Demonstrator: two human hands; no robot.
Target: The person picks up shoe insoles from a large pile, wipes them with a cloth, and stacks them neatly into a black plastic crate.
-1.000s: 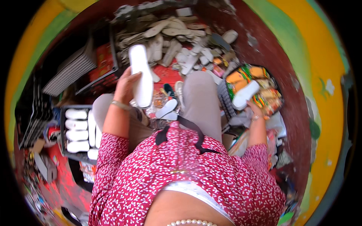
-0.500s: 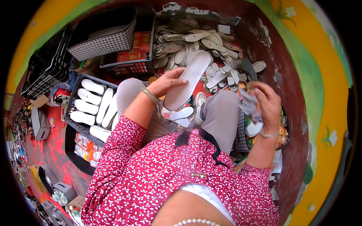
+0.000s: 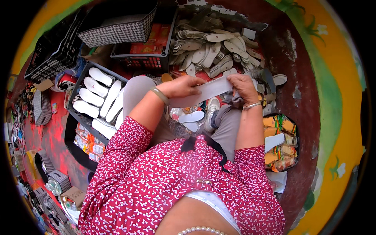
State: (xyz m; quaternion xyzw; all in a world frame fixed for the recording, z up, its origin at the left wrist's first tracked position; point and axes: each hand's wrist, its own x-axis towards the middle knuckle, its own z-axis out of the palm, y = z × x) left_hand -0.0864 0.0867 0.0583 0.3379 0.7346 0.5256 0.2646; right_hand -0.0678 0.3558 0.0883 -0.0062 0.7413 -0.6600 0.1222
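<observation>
A whitish shoe insole point(image 3: 213, 89) stretches between my two hands above my lap, tilted so it looks narrow. My left hand point(image 3: 183, 86) pinches it near its left end, thumb and fingers closed on it. At the other end my right hand point(image 3: 243, 87) grips the insole's tip. A crumpled grey cloth point(image 3: 237, 99) hangs under the right hand's fingers, seemingly held in the same hand. Below the insole, between my legs, a pair of white insoles point(image 3: 191, 117) lies on clear plastic.
A big heap of loose insoles point(image 3: 213, 51) lies ahead against the wall. At left stands a dark crate point(image 3: 70, 111) of white insoles, with a black crate point(image 3: 139, 62) of red packages behind. Right of my knee sits a basket point(image 3: 296, 150) of packaged insoles. Houndstooth bin point(image 3: 117, 33) at far left.
My right hand has come inward from the right with the grey cloth and now grips the insole's far end. The insole has swung from upright to nearly level.
</observation>
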